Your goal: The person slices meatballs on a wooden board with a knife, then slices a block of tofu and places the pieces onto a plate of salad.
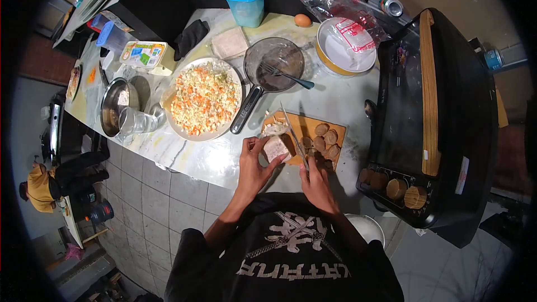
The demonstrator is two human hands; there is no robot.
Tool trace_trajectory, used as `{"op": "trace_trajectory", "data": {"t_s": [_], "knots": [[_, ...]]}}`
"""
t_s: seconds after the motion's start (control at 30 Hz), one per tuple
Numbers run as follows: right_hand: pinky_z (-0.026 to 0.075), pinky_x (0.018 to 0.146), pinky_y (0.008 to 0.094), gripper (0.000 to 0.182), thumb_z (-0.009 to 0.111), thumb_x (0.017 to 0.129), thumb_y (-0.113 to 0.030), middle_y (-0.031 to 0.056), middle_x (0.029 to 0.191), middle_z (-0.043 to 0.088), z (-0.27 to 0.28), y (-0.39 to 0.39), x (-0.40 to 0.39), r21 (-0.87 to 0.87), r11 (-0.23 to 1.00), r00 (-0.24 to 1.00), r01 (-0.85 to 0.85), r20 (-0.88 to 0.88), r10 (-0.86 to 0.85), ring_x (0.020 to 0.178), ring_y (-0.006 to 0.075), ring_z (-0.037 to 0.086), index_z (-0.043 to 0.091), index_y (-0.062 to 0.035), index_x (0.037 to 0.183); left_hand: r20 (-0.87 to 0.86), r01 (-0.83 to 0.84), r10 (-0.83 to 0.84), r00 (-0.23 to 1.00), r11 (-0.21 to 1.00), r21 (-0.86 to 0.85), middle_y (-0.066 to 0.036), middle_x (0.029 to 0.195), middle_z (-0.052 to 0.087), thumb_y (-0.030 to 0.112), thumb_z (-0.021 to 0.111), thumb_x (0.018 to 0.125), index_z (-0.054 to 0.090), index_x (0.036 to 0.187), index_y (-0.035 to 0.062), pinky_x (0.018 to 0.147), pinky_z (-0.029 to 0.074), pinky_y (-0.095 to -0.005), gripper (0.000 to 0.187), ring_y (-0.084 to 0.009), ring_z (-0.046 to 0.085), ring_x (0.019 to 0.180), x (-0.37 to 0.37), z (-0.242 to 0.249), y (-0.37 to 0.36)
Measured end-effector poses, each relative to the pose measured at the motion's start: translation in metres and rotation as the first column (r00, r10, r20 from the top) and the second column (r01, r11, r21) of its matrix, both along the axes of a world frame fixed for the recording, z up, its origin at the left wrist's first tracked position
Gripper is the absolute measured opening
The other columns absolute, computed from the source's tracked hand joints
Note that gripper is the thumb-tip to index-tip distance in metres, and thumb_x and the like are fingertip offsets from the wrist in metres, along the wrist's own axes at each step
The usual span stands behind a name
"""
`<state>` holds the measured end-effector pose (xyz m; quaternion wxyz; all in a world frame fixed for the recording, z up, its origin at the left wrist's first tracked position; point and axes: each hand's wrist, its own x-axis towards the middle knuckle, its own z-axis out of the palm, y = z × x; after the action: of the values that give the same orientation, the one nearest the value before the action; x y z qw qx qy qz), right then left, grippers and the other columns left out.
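A wooden cutting board (pixel 335 156) lies near the front edge of the marble-patterned table. My left hand (pixel 256 163) is closed around a pale pinkish block (pixel 277 149) at the board's left side. Small pale pieces (pixel 275 128) lie just beyond the block. In my right hand (pixel 316 183) is a knife (pixel 293 132), its blade pointing away from me across the board, to the right of the block. Several round brown slices (pixel 321 130) rest on the board's right half, beside the knife.
A plate of diced orange and white food (pixel 206 99) stands left, next to a dark pan (pixel 274 59) holding a fork. Behind are a blue-lidded container (pixel 245 1), an egg (pixel 302 20) and a bowl (pixel 341 50). A black oven (pixel 458 117) stands right; a person (pixel 40 187) is far left.
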<state>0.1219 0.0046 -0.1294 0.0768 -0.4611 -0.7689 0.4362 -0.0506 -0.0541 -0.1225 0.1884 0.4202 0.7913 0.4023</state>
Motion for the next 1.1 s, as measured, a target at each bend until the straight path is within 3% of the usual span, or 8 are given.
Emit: {"op": "trace_trajectory", "data": {"t_s": [0.13, 0.43, 0.53, 0.63, 0.73, 0.8, 0.9, 1.1], "knots": [[0.039, 0.077, 0.0487, 0.026, 0.044, 0.099, -0.025, 0.0248, 0.084, 0.058, 0.011, 0.001, 0.000, -0.057, 0.998, 0.999, -0.017, -0.052, 0.014, 0.083, 0.0477, 0.051, 0.046, 0.0000, 0.108, -0.029, 0.050, -0.048, 0.998, 0.997, 0.060, -0.015, 0.101, 0.052, 0.015, 0.087, 0.062, 0.062, 0.109, 0.0010, 0.079, 0.050, -0.0375, 0.055, -0.0300, 0.059, 0.091, 0.002, 0.010, 0.001], [0.039, 0.076, 0.0480, 0.021, 0.046, 0.097, -0.022, 0.0230, 0.083, 0.058, 0.007, 0.000, 0.000, 0.022, 0.999, 0.990, 0.045, -0.134, -0.041, 0.082, 0.0436, 0.055, 0.048, -0.0011, 0.099, 0.138, 0.062, -0.082, 0.987, 0.988, 0.142, -0.016, 0.096, 0.065, 0.004, 0.083, 0.063, 0.061, 0.103, 0.0031, 0.079, 0.051, -0.0352, 0.045, -0.0304, 0.064, 0.091, 0.011, 0.003, -0.003], [0.040, 0.075, 0.0475, 0.019, 0.048, 0.096, -0.020, 0.0238, 0.086, 0.059, 0.004, -0.002, 0.002, -0.091, 0.995, 0.990, 0.049, -0.130, -0.061, 0.083, 0.0434, 0.056, 0.049, -0.0006, 0.099, 0.042, -0.037, 0.026, 0.999, 0.959, 0.283, -0.014, 0.098, 0.065, -0.003, 0.079, 0.062, 0.063, 0.099, 0.0015, 0.079, 0.051, -0.0359, 0.040, -0.0309, 0.064, 0.090, 0.006, 0.009, -0.002], [0.041, 0.073, 0.0480, 0.019, 0.049, 0.095, -0.018, 0.0237, 0.086, 0.060, 0.006, -0.005, 0.000, 0.062, 0.996, 0.992, 0.065, -0.114, -0.058, 0.082, 0.0422, 0.057, 0.051, -0.0004, 0.101, -0.115, 0.021, 0.018, 0.993, 0.942, 0.334, -0.013, 0.100, 0.065, -0.009, 0.076, 0.059, 0.064, 0.102, 0.0018, 0.080, 0.050, -0.0356, 0.046, -0.0303, 0.063, 0.093, -0.004, 0.016, 0.001], [0.042, 0.071, 0.0484, 0.019, 0.048, 0.095, -0.017, 0.0233, 0.087, 0.061, 0.008, -0.005, 0.000, 0.133, 0.991, 0.993, -0.007, -0.115, 0.022, 0.080, 0.0423, 0.058, 0.052, -0.0003, 0.101, -0.138, 0.066, -0.024, 0.990, 0.950, 0.306, -0.013, 0.104, 0.062, -0.013, 0.070, 0.055, 0.064, 0.107, 0.0022, 0.081, 0.049, -0.0355, 0.054, -0.0304, 0.060, 0.098, -0.005, 0.008, -0.001], [0.043, 0.074, 0.0487, 0.020, 0.047, 0.095, -0.016, 0.0234, 0.085, 0.061, 0.012, -0.006, 0.000, 0.008, 0.998, 0.997, -0.055, -0.061, 0.055, 0.083, 0.0428, 0.059, 0.054, 0.0008, 0.101, -0.132, 0.100, -0.065, 0.989, 0.955, 0.278, -0.013, 0.104, 0.061, -0.014, 0.068, 0.055, 0.063, 0.107, 0.0024, 0.080, 0.048, -0.0358, 0.055, -0.0309, 0.058, 0.099, -0.003, 0.000, -0.003], [0.045, 0.074, 0.0486, 0.019, 0.046, 0.095, -0.014, 0.0239, 0.085, 0.062, 0.007, -0.009, 0.002, 0.048, 0.999, 0.987, -0.025, -0.161, 0.032, 0.083, 0.0437, 0.059, 0.055, 0.0017, 0.101, -0.140, 0.109, -0.069, 0.988, 0.946, 0.306, -0.013, 0.106, 0.060, -0.013, 0.068, 0.054, 0.063, 0.107, 0.0022, 0.080, 0.048, -0.0357, 0.055, -0.0314, 0.057, 0.099, 0.003, -0.010, -0.007], [0.047, 0.070, 0.0483, 0.016, 0.048, 0.093, -0.010, 0.0235, 0.085, 0.063, 0.003, -0.007, 0.003, 0.030, 0.999, 0.992, -0.034, -0.124, 0.037, 0.079, 0.0436, 0.060, 0.057, 0.0020, 0.099, -0.086, 0.147, -0.130, 0.988, 0.962, 0.229, -0.015, 0.112, 0.057, -0.011, 0.071, 0.055, 0.060, 0.109, 0.0019, 0.084, 0.048, -0.0378, 0.056, -0.0332, 0.057, 0.103, 0.008, -0.018, -0.010]]}}
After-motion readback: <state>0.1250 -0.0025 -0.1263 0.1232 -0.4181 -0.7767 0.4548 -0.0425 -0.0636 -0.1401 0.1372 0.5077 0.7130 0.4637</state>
